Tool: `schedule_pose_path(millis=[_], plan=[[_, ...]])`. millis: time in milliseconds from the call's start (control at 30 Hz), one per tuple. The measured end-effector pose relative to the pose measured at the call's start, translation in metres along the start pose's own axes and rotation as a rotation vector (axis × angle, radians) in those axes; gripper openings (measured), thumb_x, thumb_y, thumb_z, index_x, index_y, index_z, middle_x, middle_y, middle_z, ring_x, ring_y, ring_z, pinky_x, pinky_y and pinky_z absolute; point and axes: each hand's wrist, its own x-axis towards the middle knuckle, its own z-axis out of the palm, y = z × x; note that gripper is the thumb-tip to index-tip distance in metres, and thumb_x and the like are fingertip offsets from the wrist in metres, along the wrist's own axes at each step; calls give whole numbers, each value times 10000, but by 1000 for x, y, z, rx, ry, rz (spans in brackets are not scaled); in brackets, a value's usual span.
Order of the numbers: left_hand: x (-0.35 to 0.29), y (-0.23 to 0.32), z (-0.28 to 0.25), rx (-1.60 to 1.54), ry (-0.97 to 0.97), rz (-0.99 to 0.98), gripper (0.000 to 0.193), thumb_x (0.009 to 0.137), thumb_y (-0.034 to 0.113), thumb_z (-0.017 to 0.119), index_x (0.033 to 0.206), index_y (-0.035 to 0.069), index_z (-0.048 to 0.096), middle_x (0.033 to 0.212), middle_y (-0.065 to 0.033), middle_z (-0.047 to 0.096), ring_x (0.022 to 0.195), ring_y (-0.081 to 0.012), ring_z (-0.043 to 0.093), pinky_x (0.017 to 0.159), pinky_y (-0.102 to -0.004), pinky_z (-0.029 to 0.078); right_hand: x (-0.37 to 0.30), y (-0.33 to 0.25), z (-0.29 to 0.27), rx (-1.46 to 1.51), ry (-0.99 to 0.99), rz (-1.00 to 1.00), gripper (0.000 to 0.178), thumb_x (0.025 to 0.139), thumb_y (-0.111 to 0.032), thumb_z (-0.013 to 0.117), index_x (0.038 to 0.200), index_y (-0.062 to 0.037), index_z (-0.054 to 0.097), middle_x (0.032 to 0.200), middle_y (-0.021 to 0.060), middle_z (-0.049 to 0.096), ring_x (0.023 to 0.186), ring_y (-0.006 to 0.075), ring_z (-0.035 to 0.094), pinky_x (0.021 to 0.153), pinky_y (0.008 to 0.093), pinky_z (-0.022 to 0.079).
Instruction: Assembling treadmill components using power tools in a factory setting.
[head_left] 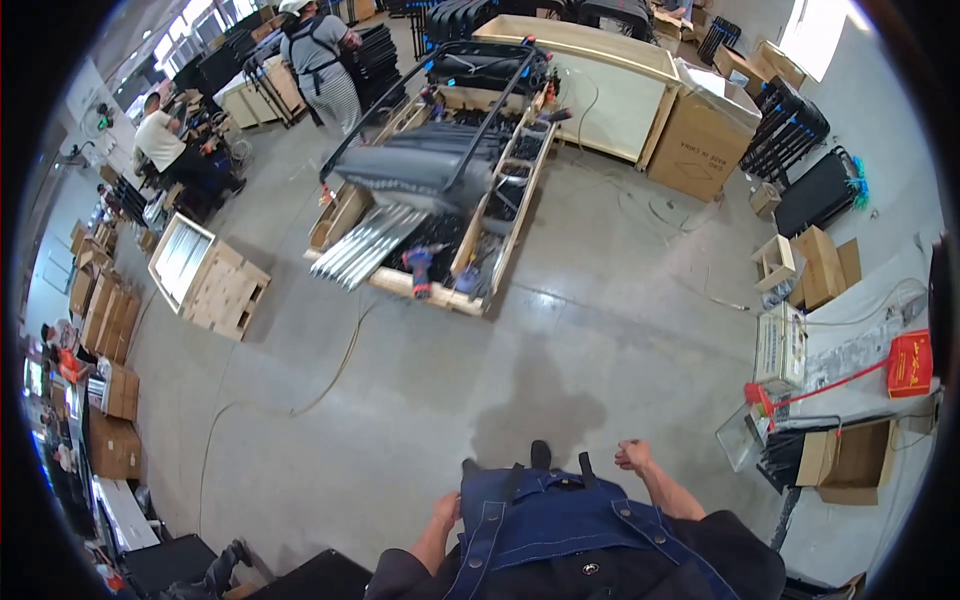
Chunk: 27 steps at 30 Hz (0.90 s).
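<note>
My right hand (632, 456) is held out over the floor, to the right of the blue denim apron (560, 520) that I wear. Its fingers are curled in, and nothing shows in them. Beside the apron's left edge hangs my left hand (447, 508); its fingers are mostly hidden. Neither hand touches a workpiece. Farther ahead stands a wooden workbench (450, 303) divided into bins. It holds a bundle of silver metal tubes (368, 243), a power drill (419, 270) and black parts. A black frame with a dark grey panel (410, 165) lies across it.
A hose (290, 412) trails across the floor at left, near a wooden crate (215, 285). A large carton (705, 135) stands at far right. An open carton (850, 462) and a red box (909, 364) line the right wall. Two people work at far left.
</note>
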Motion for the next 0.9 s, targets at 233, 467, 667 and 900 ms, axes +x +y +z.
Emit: schedule_pose_path(millis=[233,467,667,900], plan=[[55,220,176,217,-63,374,393,891,387,653,988,21,759,837,-93,725,779,-158,645,689,-340,497,85,-92,-9,-148,-120,118,330,953,-233,623,1208,-23,624,929,161,723,722,254,720,598,383,584],[190,318,239,965,-70,831,299,901,330,634,902,49,735,786,-70,683,729,-221,655,656,-350,505,237,-262,-9,-483,-300,-317,323,919,-292,692,1062,-12,764,956,98,761,831,176,692,729,345,544],[172,505,329,656,7,600,450,909,426,586,1015,19,747,939,-195,750,868,-281,732,740,-443,550,298,-549,-7,-659,-215,-219,206,815,-191,661,873,-9,736,677,97,682,538,175,636,469,345,479],[146,605,346,-799,-63,186,326,953,300,649,1173,60,641,832,-60,667,756,-169,658,618,-302,494,413,-900,127,-846,-274,-689,281,882,-226,607,705,-26,692,606,76,650,547,165,623,531,355,508]])
